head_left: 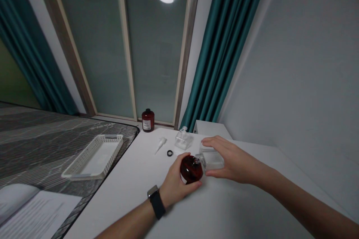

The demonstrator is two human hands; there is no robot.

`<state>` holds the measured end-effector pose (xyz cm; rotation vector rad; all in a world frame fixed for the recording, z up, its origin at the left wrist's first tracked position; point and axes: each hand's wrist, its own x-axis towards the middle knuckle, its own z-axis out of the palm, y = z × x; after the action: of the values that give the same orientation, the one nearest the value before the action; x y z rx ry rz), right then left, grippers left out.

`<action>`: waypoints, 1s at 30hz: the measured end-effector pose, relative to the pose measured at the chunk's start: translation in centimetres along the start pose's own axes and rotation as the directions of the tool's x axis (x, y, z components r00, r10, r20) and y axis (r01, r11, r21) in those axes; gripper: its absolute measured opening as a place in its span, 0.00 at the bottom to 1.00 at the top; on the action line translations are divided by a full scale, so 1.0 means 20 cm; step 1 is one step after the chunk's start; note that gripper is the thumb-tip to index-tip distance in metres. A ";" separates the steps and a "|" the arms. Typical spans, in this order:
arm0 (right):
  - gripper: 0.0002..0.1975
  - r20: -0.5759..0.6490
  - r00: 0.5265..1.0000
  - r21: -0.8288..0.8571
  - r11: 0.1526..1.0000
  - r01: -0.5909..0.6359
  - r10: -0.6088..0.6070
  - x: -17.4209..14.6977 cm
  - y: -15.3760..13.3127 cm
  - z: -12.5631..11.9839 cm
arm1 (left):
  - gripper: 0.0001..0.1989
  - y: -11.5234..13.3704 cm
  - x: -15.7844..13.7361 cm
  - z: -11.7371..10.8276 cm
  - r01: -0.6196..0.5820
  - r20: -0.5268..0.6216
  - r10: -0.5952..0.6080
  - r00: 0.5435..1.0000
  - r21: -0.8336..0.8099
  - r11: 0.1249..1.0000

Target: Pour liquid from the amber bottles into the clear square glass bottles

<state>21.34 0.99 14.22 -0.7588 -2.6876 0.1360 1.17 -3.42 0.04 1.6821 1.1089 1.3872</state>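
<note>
My left hand (175,183) is wrapped round a dark red-brown bottle (191,168) whose uncapped neck points up toward me. In my right hand (228,158) a clear square bottle (212,158) is tipped on its side, its neck at the mouth of the brown bottle. Whether liquid runs between them is too small to tell. Just beyond my hands stands a second clear square bottle (183,140) with a clear top. A small black ring (169,153) and a white pump head (160,145) lie on the table to its left.
Another brown bottle with a black cap (148,120) stands at the far edge of the white table (131,190). On the dark patterned surface at left are a white perforated basket (95,157) and an open book (42,209). A white box (211,129) sits behind, by the curtain (221,44).
</note>
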 end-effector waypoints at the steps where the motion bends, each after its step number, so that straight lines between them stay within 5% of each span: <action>1: 0.33 -0.001 1.000 -0.004 1.000 0.008 -0.008 0.00 0.00 0.00 | 0.38 0.00 0.00 0.00 -0.001 0.001 0.001 1.000 0.003 1.000; 30: 0.32 0.000 0.999 -0.034 0.998 0.047 -0.047 0.01 -0.01 -0.02 | 0.38 0.01 0.00 0.00 -0.011 -0.003 0.011 1.000 0.012 1.000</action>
<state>21.23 0.92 14.63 -0.7043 -2.7108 0.0779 1.22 -3.43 0.19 1.6969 1.1132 1.3930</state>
